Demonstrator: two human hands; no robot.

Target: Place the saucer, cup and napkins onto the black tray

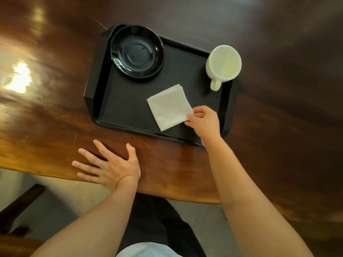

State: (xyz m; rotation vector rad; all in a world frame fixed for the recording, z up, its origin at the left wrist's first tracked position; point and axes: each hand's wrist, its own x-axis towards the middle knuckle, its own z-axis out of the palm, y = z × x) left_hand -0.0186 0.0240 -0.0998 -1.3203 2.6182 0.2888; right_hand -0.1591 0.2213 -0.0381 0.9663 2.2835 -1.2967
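Both hands are in view from above. Our right hand (203, 121) reaches forward over the near edge of the black tray (130, 108), arm extended and wrist slightly bent, with thumb and fingers pinched on the near right corner of the folded white napkins (169, 107). We see the napkins lying flat on the tray floor, right of centre and toward the near edge, turned at an angle to the tray's sides. Our left hand (111, 166) rests palm down on the wooden table (46, 127) close to its near edge, fingers spread and empty, forearm angled in from the lower left. We note the black saucer (137, 51) sitting in the tray's far left corner. A white cup (223, 64) stands upright at the tray's far right corner, its handle pointing toward us and its body overlapping the tray's rim.
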